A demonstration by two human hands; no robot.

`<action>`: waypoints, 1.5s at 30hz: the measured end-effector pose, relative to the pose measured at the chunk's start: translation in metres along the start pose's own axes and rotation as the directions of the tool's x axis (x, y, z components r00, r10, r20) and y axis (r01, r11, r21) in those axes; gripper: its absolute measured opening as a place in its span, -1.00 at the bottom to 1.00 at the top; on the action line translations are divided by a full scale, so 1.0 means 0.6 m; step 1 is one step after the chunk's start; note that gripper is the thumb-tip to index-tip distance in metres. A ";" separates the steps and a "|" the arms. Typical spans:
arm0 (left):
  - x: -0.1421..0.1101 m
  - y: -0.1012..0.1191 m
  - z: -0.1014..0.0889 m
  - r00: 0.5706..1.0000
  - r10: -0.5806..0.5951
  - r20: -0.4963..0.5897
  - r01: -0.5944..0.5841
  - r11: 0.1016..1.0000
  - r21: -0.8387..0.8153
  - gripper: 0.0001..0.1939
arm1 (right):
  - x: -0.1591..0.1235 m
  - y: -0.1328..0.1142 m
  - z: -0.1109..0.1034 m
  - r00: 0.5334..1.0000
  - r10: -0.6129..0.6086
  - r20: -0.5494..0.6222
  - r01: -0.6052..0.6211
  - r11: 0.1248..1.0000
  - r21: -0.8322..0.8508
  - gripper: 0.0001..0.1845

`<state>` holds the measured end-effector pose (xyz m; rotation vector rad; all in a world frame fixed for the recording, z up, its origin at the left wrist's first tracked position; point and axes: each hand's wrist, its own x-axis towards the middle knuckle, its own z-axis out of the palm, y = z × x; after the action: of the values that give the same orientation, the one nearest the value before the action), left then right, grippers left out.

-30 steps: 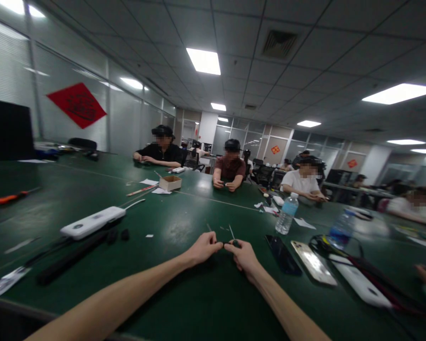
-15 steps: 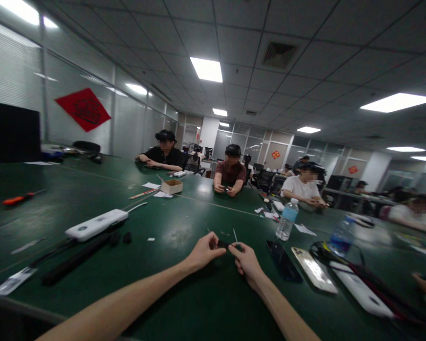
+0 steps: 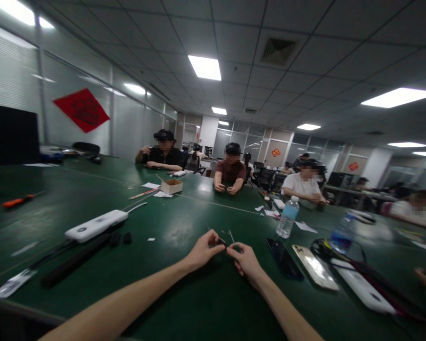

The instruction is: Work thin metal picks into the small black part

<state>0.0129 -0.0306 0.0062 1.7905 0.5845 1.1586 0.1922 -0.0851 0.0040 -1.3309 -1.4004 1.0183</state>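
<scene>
Near the middle of the green surface (image 3: 184, 293), the left hand (image 3: 203, 250) is pinching a small dark piece (image 3: 223, 243) between thumb and fingers, while the right hand (image 3: 246, 260) is meeting it at the fingertips. A slim shaft (image 3: 231, 236) is poking up beside the right fingers; that grip seems to be closing around its lower end, though I cannot tell how firmly. The piece is looking tiny and both hands are hovering, so my worry is a slip: uneven pressure could be sending it skittering over the slick top, towards the black phone (image 3: 284, 259) on the right. If it were landing by the loose black bits (image 3: 127, 238) on the left, its dark colour could be making it hard to pick out.
</scene>
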 end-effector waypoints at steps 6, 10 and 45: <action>0.005 -0.008 0.001 0.998 -0.059 -0.010 0.059 0.996 -0.068 -0.65 | -0.005 -0.007 0.004 1.000 -0.003 0.005 0.003 1.000 -0.016 -0.59; 0.007 -0.006 -0.004 0.990 -0.127 -0.058 0.116 0.979 -0.167 -0.60 | -0.011 -0.016 0.004 0.997 -0.061 -0.040 0.055 0.987 -0.149 -0.62; 0.010 -0.012 -0.018 0.979 -0.197 0.053 0.202 0.898 -0.390 -0.57 | -0.045 -0.054 -0.018 0.930 -0.323 0.175 0.309 0.433 -0.847 -0.70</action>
<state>0.0065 -0.0178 0.0048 1.3587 0.4746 1.0370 0.1950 -0.1144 0.0361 -1.6312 -2.1952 -0.0657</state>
